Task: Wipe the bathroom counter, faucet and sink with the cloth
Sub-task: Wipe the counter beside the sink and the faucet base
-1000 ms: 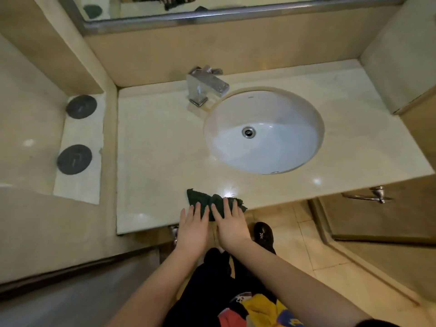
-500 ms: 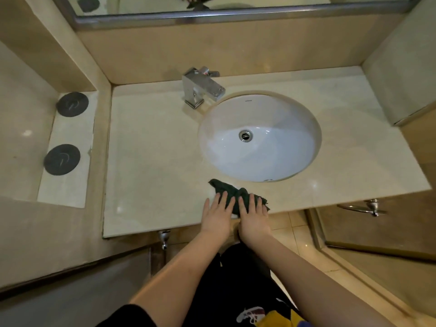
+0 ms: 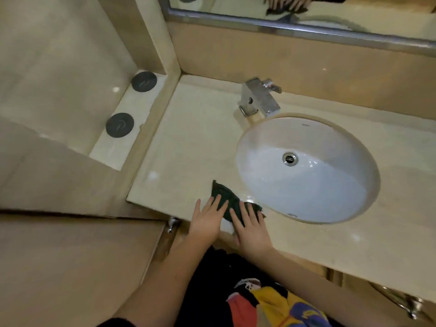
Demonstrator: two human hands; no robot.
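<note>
Cream stone counter (image 3: 193, 142) fills the view. On its front edge, the left hand (image 3: 206, 223) and right hand (image 3: 252, 228) press flat, fingers straight, on the crumpled dark green cloth (image 3: 224, 193), just beside the round white sink (image 3: 306, 185). The square silver faucet (image 3: 259, 97) stands behind.

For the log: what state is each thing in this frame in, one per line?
cloth: bunched, lying at the front edge of the counter, pressed under both hands
left hand: fingers straight, pressing the cloth
right hand: fingers straight, pressing the cloth
faucet: no water running
sink: nothing in the bowl
</note>
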